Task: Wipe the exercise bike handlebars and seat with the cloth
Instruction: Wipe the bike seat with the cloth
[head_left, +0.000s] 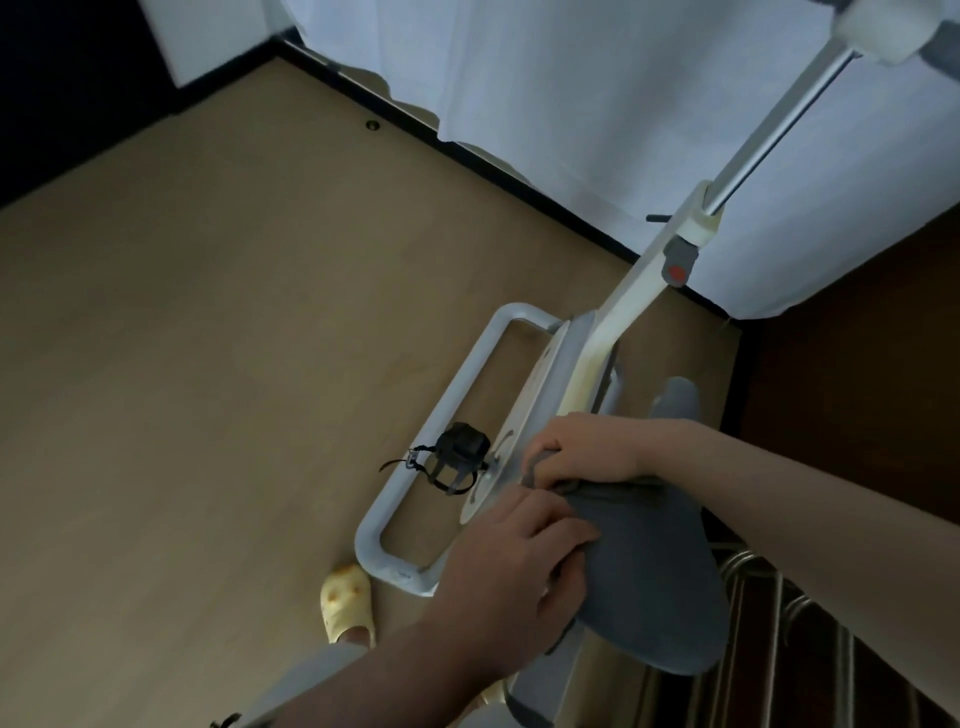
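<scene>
Both hands are working at the front tip of the grey seat (654, 571) of the exercise bike (571, 374), near the lower right of the view. The right hand (582, 452) is reaching in from the right, its forearm stretching across the frame, its fingers curling down and pinching a bunched fold of grey cloth (561, 483) against the nose of the seat. The left hand (524, 561) is coming up from the near edge, palm down, fingers bending over the left flank of the seat and pressing there; whether it is gripping cloth or only the seat surface cannot be told, since both are the same grey in the dim light. Left of the hands, the white base frame (441, 431) is lying on the wooden floor (208, 364), with a black pedal (460, 452) and its strap just beside the right hand. A pale post (769, 130) is rising toward the far right, in front of a white curtain (597, 93). A yellow slipper (345, 603) is showing near the frame's near end.
</scene>
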